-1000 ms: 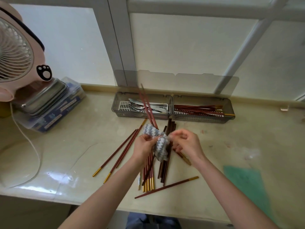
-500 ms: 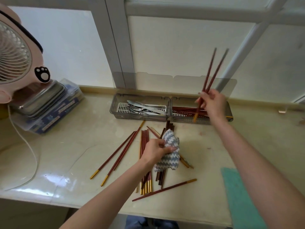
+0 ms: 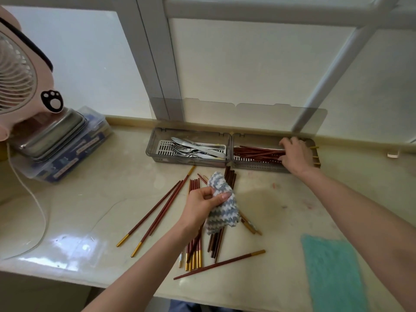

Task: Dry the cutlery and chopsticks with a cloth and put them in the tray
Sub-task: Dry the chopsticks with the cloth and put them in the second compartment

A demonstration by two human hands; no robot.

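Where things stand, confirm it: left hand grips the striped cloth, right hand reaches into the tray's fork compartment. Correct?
One slip. The right hand reaches into the tray's right compartment, over the red chopsticks, not the left one holding the forks; the head view shows it. The left hand does grip the striped cloth.

Left hand (image 3: pixel 201 207), right hand (image 3: pixel 296 157) — bare forearms (image 3: pixel 360 206)

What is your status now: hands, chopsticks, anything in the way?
Left hand grips cloth. Right hand on chopsticks in tray, grip unclear. Loose chopsticks wait on table. Nothing blocking.
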